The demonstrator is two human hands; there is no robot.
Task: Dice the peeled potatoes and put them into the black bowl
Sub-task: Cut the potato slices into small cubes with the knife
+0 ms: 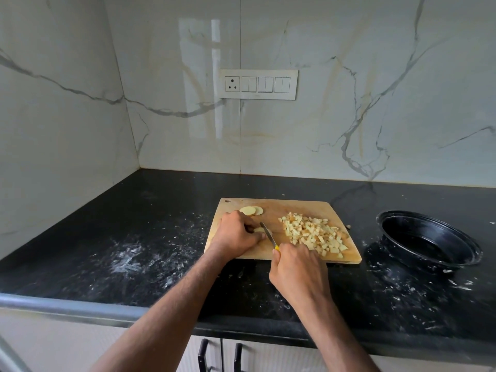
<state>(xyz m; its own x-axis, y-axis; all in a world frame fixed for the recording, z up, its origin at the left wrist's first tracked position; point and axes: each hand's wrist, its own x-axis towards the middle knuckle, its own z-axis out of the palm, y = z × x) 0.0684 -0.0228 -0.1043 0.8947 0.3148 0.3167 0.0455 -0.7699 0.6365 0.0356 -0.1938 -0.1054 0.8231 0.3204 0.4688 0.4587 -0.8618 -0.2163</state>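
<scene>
A wooden cutting board lies on the black counter. A heap of diced potato covers its right half. Two round potato slices lie near the board's far left corner. My left hand holds a potato piece down on the board with curled fingers. My right hand grips the yellow handle of a knife, whose blade rests against that piece. The black bowl stands to the right of the board, and I see no potato in it.
The black counter is smeared with white residue left of the board and around the bowl. Marble walls meet in a corner at the back left. A switch panel sits on the back wall. Cabinet handles show below the counter edge.
</scene>
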